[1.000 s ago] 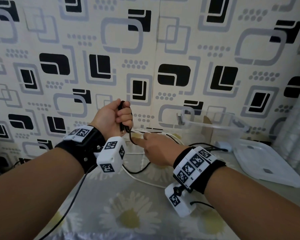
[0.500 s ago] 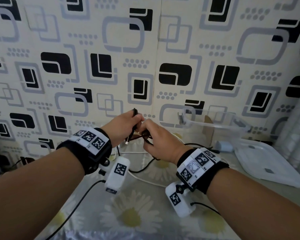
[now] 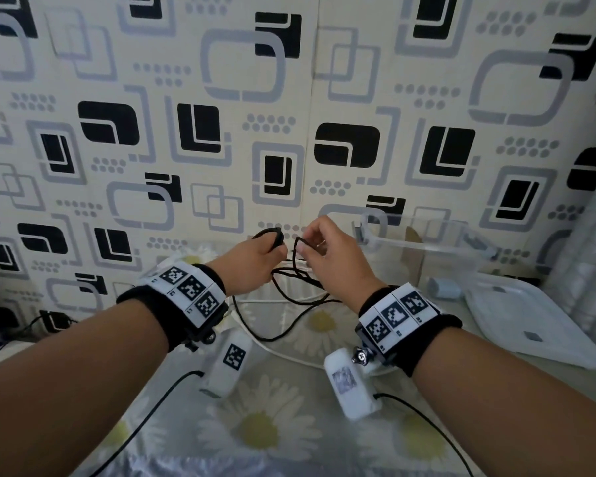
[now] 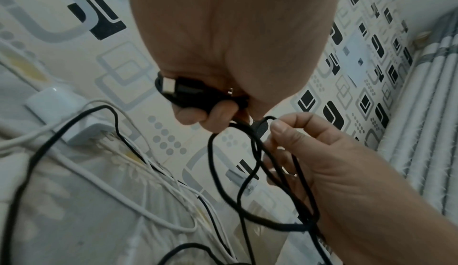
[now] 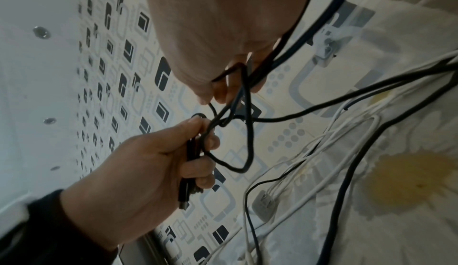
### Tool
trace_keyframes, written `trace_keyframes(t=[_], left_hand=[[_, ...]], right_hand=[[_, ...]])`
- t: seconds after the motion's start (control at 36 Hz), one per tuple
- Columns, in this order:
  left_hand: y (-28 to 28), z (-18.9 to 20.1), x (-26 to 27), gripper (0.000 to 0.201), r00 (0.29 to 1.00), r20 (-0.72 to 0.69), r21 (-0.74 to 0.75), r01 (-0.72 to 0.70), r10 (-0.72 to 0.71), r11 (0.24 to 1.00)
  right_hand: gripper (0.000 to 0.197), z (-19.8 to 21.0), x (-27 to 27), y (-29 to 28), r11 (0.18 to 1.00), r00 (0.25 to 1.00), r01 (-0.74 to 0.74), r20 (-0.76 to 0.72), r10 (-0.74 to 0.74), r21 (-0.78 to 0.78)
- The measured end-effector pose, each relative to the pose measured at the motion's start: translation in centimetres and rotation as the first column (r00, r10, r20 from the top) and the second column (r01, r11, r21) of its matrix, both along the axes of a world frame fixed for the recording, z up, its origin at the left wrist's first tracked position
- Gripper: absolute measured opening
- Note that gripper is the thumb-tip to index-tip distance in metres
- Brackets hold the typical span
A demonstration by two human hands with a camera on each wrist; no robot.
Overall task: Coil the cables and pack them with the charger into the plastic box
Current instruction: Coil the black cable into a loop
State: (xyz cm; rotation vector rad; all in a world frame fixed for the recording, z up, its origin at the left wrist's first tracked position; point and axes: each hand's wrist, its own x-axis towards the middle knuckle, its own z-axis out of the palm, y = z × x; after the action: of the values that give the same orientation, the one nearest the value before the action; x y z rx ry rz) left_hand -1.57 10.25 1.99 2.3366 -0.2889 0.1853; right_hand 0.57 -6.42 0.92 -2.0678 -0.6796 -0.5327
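My left hand (image 3: 272, 249) grips a few turns of the black cable (image 3: 289, 301) together with its plug (image 4: 188, 90), held above the table. Close to its right, my right hand (image 3: 305, 246) pinches a bend of the same cable between thumb and forefinger. Slack black loops (image 5: 238, 163) hang between the two hands and trail down onto the cloth. White cables (image 3: 276, 351) lie loose on the table below. The clear plastic box (image 3: 427, 241) stands open at the back right, with a pale charger block (image 3: 443, 287) beside it.
The box's white lid (image 3: 530, 325) lies flat at the right, near a curtain. A patterned wall runs close behind the table. A white adapter block (image 4: 54, 102) with white leads sits by the wall. Wrist camera leads (image 3: 145, 418) cross the daisy-print cloth (image 3: 255, 432).
My right hand left the table, rose to meet the left hand and now pinches a bend of the black cable. The left hand lowered and shifted right, and more cable hangs between them.
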Motion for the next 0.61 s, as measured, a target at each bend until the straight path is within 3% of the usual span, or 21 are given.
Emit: trace_keyframes(t=[0.11,0.22,0.33,0.61], left_hand=[[0.1,-0.1,-0.2,0.028,1.0,-0.011,-0.029,-0.006,0.006,1.0],[0.6,0.0,-0.5,0.027,0.999,0.043,0.147,0.007,-0.014,0.989],[1.2,0.3,-0.8,0.029,0.997,0.07,0.212,0.015,-0.03,0.977],[2.4,-0.1,-0.4,0.036,0.997,0.07,0.184,-0.048,0.036,0.982]], right_hand=[[0.01,-0.1,0.4,-0.3,0.998,0.998,0.067,-0.019,-0.067,0.014],[0.01,-0.2,0.4,-0.8,0.992,0.992,0.126,0.005,-0.125,-0.006],[0.01,-0.5,0.6,-1.0,0.99,0.99,0.14,0.001,-0.14,-0.03],[0.008,-0.4,0.4,-1.1,0.979,0.982,0.186,0.032,-0.184,-0.081]])
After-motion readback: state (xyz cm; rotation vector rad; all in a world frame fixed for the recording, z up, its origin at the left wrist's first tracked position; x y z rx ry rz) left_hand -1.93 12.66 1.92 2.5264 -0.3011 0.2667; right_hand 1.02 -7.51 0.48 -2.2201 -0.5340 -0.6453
